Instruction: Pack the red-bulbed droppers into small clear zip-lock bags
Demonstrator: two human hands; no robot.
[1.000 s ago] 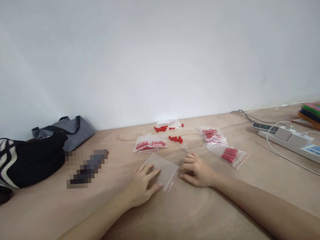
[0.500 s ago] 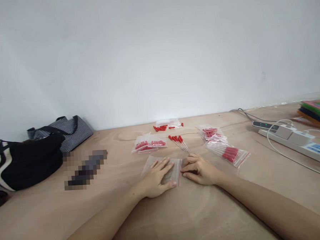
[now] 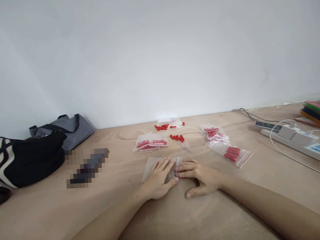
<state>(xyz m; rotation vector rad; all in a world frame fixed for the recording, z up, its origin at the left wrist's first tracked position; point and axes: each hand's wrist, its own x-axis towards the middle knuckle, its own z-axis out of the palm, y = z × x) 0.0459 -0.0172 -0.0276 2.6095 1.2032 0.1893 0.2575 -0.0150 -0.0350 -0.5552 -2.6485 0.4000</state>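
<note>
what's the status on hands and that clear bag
Left hand flat on clear zip bag. Right hand fingertips at its red-striped edge. Loose red-tipped sticks just beyond.

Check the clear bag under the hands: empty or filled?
Empty, apparently: the clear bag lies flat under both hands, with no red showing inside.

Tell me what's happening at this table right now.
A person has both hands flat on a clear empty zip bag lying on the wooden table: the left hand presses on it, and the right hand has its fingertips at the bag's red-lined edge. Beyond them lie loose red-tipped pins and several filled bags. Nothing is lifted.
</note>
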